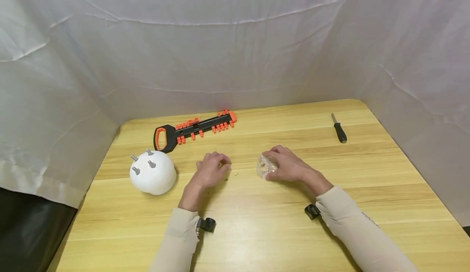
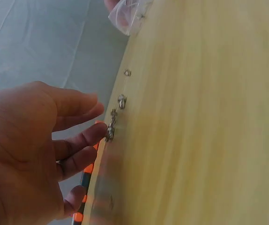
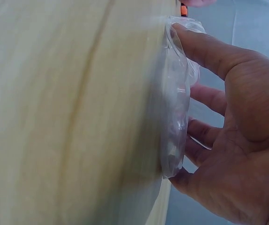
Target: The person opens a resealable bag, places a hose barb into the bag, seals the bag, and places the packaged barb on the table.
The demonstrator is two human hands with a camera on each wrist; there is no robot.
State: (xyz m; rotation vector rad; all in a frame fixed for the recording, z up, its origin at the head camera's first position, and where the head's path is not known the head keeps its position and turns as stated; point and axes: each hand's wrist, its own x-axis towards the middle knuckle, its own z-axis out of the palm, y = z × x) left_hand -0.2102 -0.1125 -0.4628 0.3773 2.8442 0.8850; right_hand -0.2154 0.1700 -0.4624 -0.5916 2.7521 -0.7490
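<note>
My right hand [image 1: 288,165] grips a crumpled clear plastic bag [image 1: 265,166] with small shiny pieces in it. Seen from the right wrist, the bag [image 3: 175,117] lies against the tabletop between thumb and fingers. My left hand [image 1: 211,170] is just above the table, fingers loosely bent. In the left wrist view, its fingertips are close beside several small metal pieces [image 2: 110,129]; whether they touch is hard to tell. Another metal piece [image 2: 122,101] and a smaller one [image 2: 127,72] lie toward the bag. Their exact kind is too small to make out.
A white rounded object [image 1: 156,180] with several grey pegs on top stands at the left. Behind it lies a black and orange tool-like piece [image 1: 205,124] with a loop handle. A black-handled screwdriver [image 1: 340,133] lies at the back right. Draped grey sheeting [image 1: 220,59] encloses the table.
</note>
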